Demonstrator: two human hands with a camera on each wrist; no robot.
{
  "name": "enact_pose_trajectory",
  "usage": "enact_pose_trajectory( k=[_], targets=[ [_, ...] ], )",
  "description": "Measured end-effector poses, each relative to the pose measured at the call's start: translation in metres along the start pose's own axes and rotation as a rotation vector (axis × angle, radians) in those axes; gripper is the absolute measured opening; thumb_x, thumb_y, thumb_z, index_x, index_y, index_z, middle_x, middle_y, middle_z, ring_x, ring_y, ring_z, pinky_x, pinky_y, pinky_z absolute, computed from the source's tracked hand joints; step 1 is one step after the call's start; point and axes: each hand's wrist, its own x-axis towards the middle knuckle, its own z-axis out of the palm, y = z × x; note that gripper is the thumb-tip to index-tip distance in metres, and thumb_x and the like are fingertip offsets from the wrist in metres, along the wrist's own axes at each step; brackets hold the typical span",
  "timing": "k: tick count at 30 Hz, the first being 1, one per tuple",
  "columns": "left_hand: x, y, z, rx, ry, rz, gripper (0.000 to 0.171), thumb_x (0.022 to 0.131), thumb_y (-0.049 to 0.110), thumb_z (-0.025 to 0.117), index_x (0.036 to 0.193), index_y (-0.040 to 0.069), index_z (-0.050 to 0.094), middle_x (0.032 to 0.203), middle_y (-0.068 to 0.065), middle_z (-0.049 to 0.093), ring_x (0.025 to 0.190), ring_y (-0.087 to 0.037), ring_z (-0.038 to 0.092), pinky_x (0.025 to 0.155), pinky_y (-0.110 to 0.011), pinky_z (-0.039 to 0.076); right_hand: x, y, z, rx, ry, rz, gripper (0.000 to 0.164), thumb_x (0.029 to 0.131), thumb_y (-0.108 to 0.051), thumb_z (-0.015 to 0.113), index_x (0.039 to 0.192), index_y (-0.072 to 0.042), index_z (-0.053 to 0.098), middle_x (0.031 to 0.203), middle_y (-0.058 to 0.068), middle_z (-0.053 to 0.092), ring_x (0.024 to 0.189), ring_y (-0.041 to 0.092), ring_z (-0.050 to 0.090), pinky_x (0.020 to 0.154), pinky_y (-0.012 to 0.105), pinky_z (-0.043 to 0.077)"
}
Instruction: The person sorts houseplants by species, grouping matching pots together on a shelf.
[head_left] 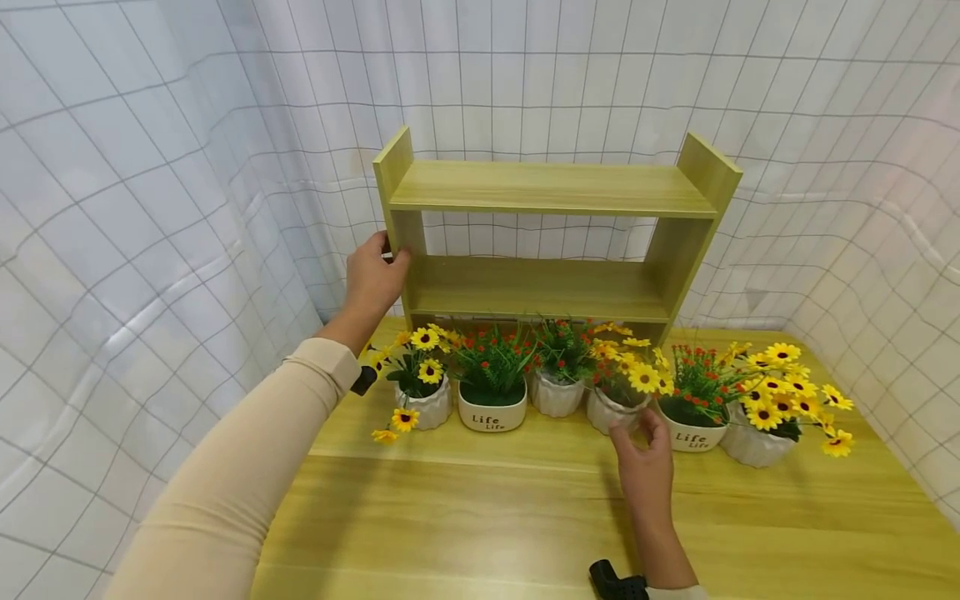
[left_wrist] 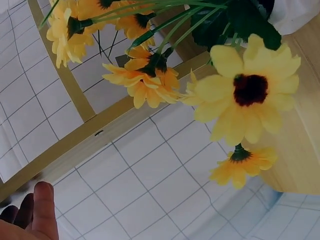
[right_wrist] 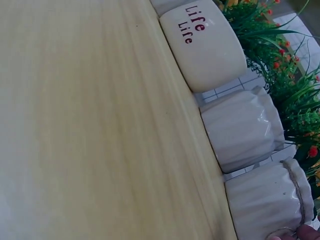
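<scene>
A small wooden shelf [head_left: 540, 287] stands at the back of the table, and my left hand [head_left: 372, 279] grips its left side panel, thumb on the inner face. In the left wrist view, fingers [left_wrist: 44, 207] show by the panel's edge [left_wrist: 75, 145]. My right hand [head_left: 647, 467] holds a white ruffled flower pot [head_left: 611, 412] with yellow flowers, thumb at its front and index finger at its right. The right wrist view shows that pot [right_wrist: 265, 200] with a thin cord round its rim; fingertips [right_wrist: 309, 233] touch it, the rest of the hand out of frame.
Several potted flowers line the shelf's foot: a yellow one [head_left: 425, 410] at left, a "Life" pot [head_left: 491, 415], a ruffled pot [head_left: 557, 398], another "Life" pot [head_left: 692, 435] and a yellow one [head_left: 757, 446] at right. White grid curtains [head_left: 540, 83] surround the wooden table [head_left: 465, 508].
</scene>
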Motion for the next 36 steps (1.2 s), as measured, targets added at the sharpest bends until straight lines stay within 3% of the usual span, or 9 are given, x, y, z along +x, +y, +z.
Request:
enact_pose_trajectory(
  k=[7,17,21,29,36],
  targets=[
    [0.003,-0.002,0.002,0.055,0.001,0.007,0.043,0.103,0.026,0.052,0.139,0.003,0.054,0.133,-0.018,0.06,0.118,-0.033,0.06,0.09,-0.047,0.053,0.004,0.005,0.0,-0.045,-0.013,0.004,0.075,0.094,-0.021,0.066,0.151,0.006,0.026,0.155,0.025,0.029,0.144,0.035,0.025,0.111,0.054,0.029],
    [0.002,-0.008,0.007,0.24,0.045,0.069,0.037,0.104,0.025,0.046,0.127,0.0,0.059,0.118,-0.023,0.066,0.103,-0.038,0.066,0.078,-0.049,0.055,0.011,0.007,0.003,-0.074,-0.004,-0.02,0.079,0.095,-0.025,0.067,0.154,0.004,0.023,0.157,0.022,0.027,0.145,0.035,0.024,0.112,0.054,0.028],
    [0.004,-0.007,0.01,0.255,0.05,0.082,0.036,0.104,0.024,0.046,0.126,-0.001,0.059,0.117,-0.024,0.067,0.103,-0.039,0.066,0.079,-0.05,0.055,0.015,0.009,0.007,-0.052,0.008,-0.041,0.079,0.095,-0.024,0.068,0.155,0.001,0.023,0.157,0.021,0.026,0.145,0.033,0.024,0.11,0.053,0.03],
    [0.004,-0.001,0.008,0.281,0.058,0.062,0.036,0.105,0.025,0.046,0.127,-0.001,0.058,0.117,-0.025,0.067,0.101,-0.041,0.067,0.077,-0.051,0.056,0.026,0.014,0.017,-0.012,0.034,-0.057,0.086,0.094,-0.026,0.069,0.157,-0.003,0.016,0.161,0.018,0.018,0.147,0.031,0.018,0.116,0.048,0.021],
    [0.001,0.0,0.01,0.269,0.062,0.026,0.037,0.105,0.025,0.046,0.13,-0.001,0.056,0.118,-0.024,0.066,0.102,-0.041,0.067,0.078,-0.051,0.055,0.034,0.02,0.028,-0.018,0.102,-0.08,0.09,0.09,-0.03,0.074,0.156,-0.001,0.02,0.158,0.018,0.024,0.145,0.032,0.024,0.116,0.047,0.023]
  ],
)
